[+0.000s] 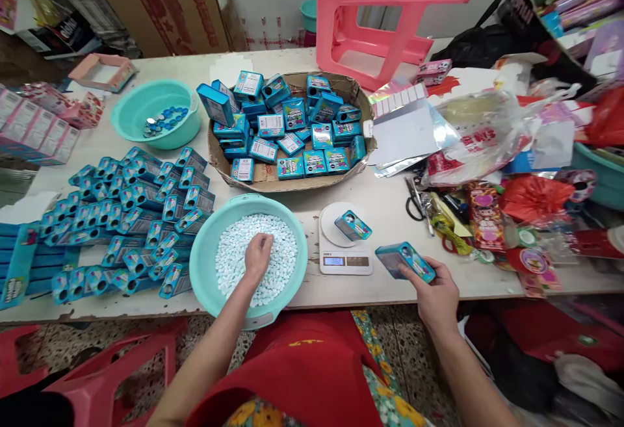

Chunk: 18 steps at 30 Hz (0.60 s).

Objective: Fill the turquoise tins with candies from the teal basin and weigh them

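My left hand [258,258] is over the white candies [234,245] in a turquoise basin [197,268]; its fingers are closed, and what they hold, if anything, is hidden. My right hand [437,294] grips a small blue box [400,259] just right of the scale, tilted above the table's front edge. Another blue box [353,226] rests on the white digital scale [346,263], leaning over the right side of its round plate.
Many blue boxes [141,199] with round holes stand at the left. Behind are a turquoise bowl [156,138] of blue discs and a cardboard tray [292,186] of boxes. Scissors [415,203], plastic bags and a pink stool [370,56] lie to the right and back.
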Each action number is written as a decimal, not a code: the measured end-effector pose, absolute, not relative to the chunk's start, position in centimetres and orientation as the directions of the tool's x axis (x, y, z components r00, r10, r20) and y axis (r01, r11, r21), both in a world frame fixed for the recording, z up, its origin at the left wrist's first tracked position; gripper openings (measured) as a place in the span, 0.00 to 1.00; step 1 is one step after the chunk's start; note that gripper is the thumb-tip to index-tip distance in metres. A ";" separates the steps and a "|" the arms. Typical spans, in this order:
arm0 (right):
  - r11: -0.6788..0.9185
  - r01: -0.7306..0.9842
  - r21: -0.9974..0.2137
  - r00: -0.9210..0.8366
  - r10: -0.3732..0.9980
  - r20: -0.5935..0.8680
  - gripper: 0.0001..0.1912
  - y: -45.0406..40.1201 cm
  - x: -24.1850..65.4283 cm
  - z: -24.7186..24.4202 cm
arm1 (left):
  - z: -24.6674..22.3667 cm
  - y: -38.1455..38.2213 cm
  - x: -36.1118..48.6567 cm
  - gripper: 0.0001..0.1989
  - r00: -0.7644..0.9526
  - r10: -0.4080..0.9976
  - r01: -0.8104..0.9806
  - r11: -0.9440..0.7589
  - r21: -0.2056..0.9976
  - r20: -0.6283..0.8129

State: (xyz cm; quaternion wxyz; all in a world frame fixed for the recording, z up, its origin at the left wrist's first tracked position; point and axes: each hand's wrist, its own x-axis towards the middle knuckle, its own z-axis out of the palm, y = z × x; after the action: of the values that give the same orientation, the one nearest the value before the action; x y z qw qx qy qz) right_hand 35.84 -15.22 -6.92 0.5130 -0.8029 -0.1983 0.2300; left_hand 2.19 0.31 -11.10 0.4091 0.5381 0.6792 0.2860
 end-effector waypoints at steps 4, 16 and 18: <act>-0.514 0.186 -0.837 0.897 0.436 -0.068 0.31 -14.2 39.2 -11.9 | -12.2 -0.8 4.6 0.11 0.188 0.957 0.812 -0.026 0.584 -0.220; -0.221 0.701 -0.678 0.522 0.807 0.276 0.39 -8.3 33.2 -9.9 | -10.2 -1.3 -0.3 0.09 0.057 0.926 0.501 0.296 0.813 -0.372; -0.252 0.606 -0.755 0.511 0.851 0.126 0.32 -6.5 31.8 -10.2 | -9.3 -1.3 -0.7 0.07 0.094 0.937 0.580 0.224 0.783 -0.338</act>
State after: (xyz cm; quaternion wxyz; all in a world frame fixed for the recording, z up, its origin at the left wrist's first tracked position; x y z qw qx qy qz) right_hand 31.81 -6.45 -10.24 0.3922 -0.7755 -0.4694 0.1561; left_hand -0.72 -1.30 -9.28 0.4463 0.5898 0.6426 0.2000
